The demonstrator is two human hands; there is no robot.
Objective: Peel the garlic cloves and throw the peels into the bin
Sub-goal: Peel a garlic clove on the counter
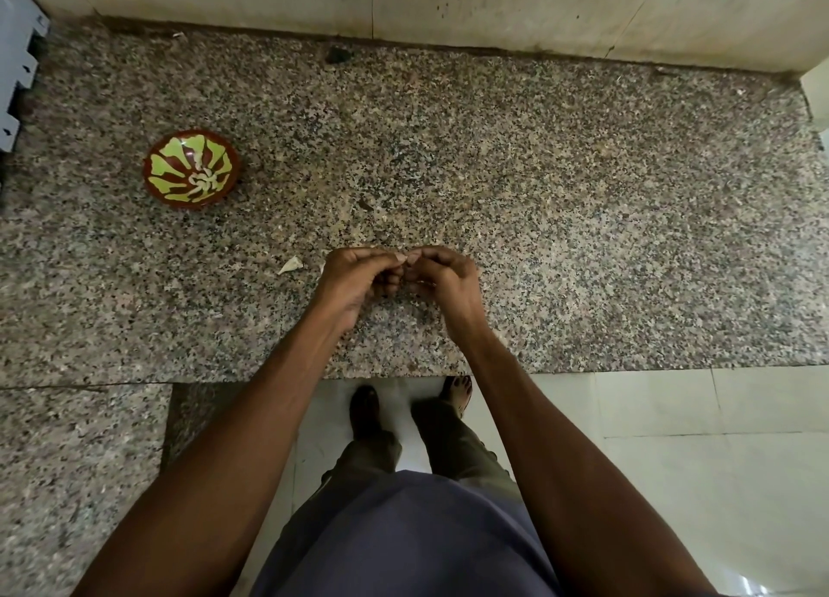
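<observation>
Both hands, left hand (354, 278) and right hand (442, 278), pinch a barely visible garlic clove (409, 259) between touching fingertips; loose peel (290, 265) lies just left, no bin visible.

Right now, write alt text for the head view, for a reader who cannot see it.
A person's left hand and right hand meet over a speckled granite counter, fingertips pinching something small between them, too hidden to identify. A pale papery peel scrap lies just left of the hands, and a brown bowl with green petal pattern sits farther left.
</observation>
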